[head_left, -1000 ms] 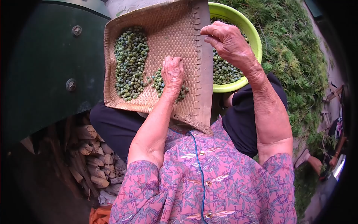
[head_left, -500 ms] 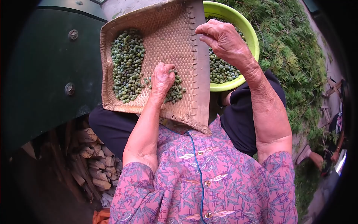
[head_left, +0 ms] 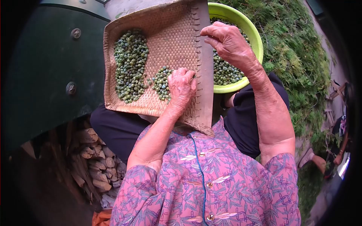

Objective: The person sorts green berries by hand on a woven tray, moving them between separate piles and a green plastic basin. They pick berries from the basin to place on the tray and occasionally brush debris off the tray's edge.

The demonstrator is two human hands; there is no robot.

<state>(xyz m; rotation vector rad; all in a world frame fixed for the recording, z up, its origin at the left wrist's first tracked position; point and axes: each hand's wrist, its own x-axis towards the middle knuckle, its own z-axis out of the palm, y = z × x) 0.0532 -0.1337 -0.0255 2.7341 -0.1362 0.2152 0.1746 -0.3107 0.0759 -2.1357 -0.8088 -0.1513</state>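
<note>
Near frame centre, the small berry pile (head_left: 161,83) lies just left of the nearer left hand (head_left: 182,86), curled, any hold hidden

No lettering, label, brand or number can be read anywhere on or around the woven tray (head_left: 171,41). The closest things to signs are the star-like marks on two round metal studs, the upper stud (head_left: 76,33) showing its mark more clearly than the lower stud (head_left: 71,88), both fixed to the dark green panel (head_left: 41,71) left of the tray. On the pink shirt (head_left: 222,177), below the tray, the printed leaves and crossing bar-like lines form a pattern rather than any legible characters.
</note>
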